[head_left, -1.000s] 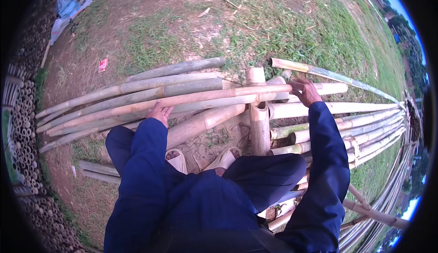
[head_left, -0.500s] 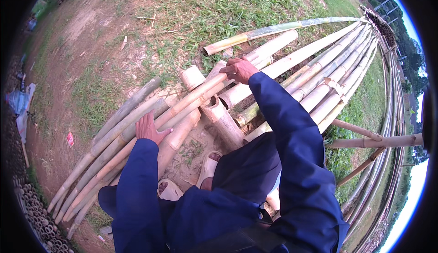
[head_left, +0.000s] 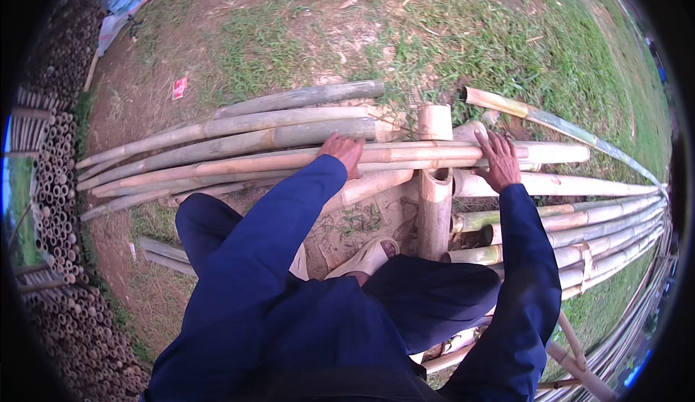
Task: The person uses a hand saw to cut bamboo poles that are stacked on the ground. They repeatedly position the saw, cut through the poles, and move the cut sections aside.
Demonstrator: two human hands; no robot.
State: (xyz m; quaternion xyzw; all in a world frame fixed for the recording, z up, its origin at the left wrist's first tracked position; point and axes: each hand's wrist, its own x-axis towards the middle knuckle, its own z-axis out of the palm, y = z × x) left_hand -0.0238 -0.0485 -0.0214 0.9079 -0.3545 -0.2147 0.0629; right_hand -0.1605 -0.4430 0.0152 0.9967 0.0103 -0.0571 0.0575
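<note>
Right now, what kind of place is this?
Probably an outdoor bamboo work yard. Both hands, left hand and right hand, rest on a long pole among cut poles lying on grass, and stacked pole ends line the left side.

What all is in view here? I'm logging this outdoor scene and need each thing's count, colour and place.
long bamboo poles: several, tan to grey-green, lying side by side across the ground from left to right
top pole: one, tan-orange, under both hands
short upright bamboo post: one, tan, centre, crossing under the poles
stacked bamboo ends: many, grey, left edge
bamboo framework: several poles, pale, right side
ground: patchy green grass and brown dirt, upper half
red scrap: one, upper left on the dirt
sandal: one in clear view, pale, below the post
left hand: flat on the top pole, blue sleeve
right hand: fingers spread on the same pole, blue sleeve
</note>
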